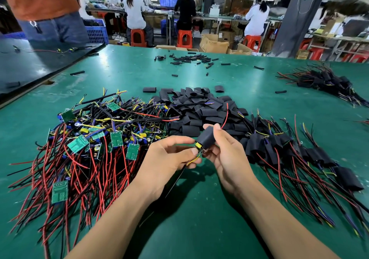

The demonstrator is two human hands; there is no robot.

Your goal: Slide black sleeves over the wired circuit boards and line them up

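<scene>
Head view: the black sleeve [205, 137] is held in the air over the worktop [199, 224], between both hands and at centre frame. Its long axis runs lower-left to upper-right, tilted up toward the far end. The wired circuit board [200, 148] is mostly inside the sleeve. Only a yellow component [198, 145] and the board edge show at the lower-left mouth, and a red lead [225, 115] exits the upper-right mouth. The left hand [169, 157] pinches the board's exposed end and its leads between thumb and forefinger, w/ the other fingers loosely curled. The right hand [225, 155] is curled round the sleeve body, thumb on the near side and fingertips over the top. Relation for the next move, as a judgement: travel is along the sleeve axis, so the sleeve goes down-left or the board is fed up-right until the yellow part is covered. The row of sleeved units [299, 149] lies on the right, nearer the right hand, so set-down should fall to that side. Bare boards [89, 139] are heaped on the left, and loose sleeves [199, 107] lie just beyond the hands.
</scene>
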